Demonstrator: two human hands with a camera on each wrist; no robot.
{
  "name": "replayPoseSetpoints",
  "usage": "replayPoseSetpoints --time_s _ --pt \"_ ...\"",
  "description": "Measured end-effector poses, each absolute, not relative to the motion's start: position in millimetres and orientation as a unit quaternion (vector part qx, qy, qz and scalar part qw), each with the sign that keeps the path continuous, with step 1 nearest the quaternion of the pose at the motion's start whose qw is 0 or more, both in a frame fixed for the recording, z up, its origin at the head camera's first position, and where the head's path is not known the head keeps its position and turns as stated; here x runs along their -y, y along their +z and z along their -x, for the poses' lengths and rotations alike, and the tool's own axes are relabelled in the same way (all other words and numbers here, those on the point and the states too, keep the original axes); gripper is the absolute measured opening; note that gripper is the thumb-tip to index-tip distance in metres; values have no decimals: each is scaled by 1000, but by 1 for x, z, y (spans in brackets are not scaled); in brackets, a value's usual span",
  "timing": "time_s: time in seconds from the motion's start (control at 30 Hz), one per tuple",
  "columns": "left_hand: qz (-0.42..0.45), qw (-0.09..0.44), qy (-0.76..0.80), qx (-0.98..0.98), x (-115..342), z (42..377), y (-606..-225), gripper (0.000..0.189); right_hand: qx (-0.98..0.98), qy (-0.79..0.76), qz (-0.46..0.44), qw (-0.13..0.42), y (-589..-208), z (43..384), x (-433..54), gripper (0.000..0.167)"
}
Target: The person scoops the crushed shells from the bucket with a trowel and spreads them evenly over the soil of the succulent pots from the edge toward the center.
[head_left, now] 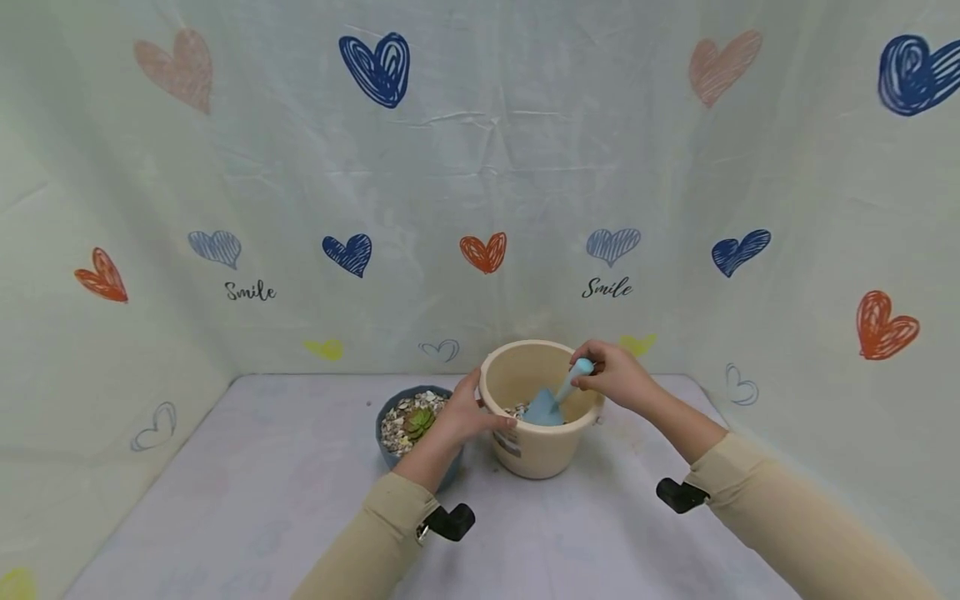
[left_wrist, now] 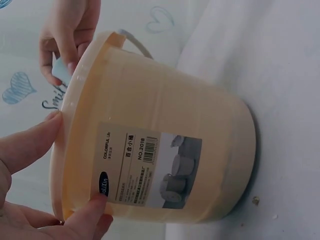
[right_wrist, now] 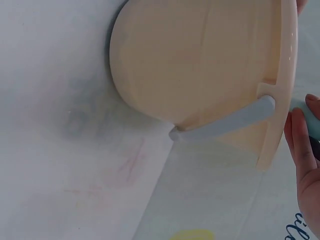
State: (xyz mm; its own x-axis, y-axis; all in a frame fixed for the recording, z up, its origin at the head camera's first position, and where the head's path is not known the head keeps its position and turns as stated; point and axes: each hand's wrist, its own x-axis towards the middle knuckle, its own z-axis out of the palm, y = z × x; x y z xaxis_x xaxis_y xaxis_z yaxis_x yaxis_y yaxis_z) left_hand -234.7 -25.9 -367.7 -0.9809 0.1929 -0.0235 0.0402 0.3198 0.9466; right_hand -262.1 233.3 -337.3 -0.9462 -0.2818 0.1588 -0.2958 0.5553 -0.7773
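A beige plastic bucket (head_left: 536, 454) stands at the back of the table, pebbles (head_left: 517, 411) showing at its bottom. My left hand (head_left: 467, 412) grips its rim, thumb over the edge and fingers against the outer wall near the label (left_wrist: 150, 165). In my right hand (head_left: 611, 375) is the handle of a light blue hand trowel (head_left: 545, 408), whose blade reaches down inside the bucket. From the right wrist, the trowel's end (right_wrist: 312, 120) and my fingers show just beyond the rim; the blade is hidden there.
Left of the bucket, partly behind my left forearm, sits a blue-grey pot (head_left: 390, 454) with a green succulent (head_left: 418, 423) among pebbles. The bucket's grey handle (right_wrist: 225, 121) hangs down its side. A heart-printed curtain (head_left: 480, 167) rises behind the table. Small crumbs (left_wrist: 256, 200) lie by the bucket.
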Motion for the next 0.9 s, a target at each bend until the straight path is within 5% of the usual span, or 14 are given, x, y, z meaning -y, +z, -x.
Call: replayPoseSetpoints --time_s 0.9 --pt "-62 79 568 -817 27 244 -368 103 892 386 -232 -44 -348 269 -224 16"
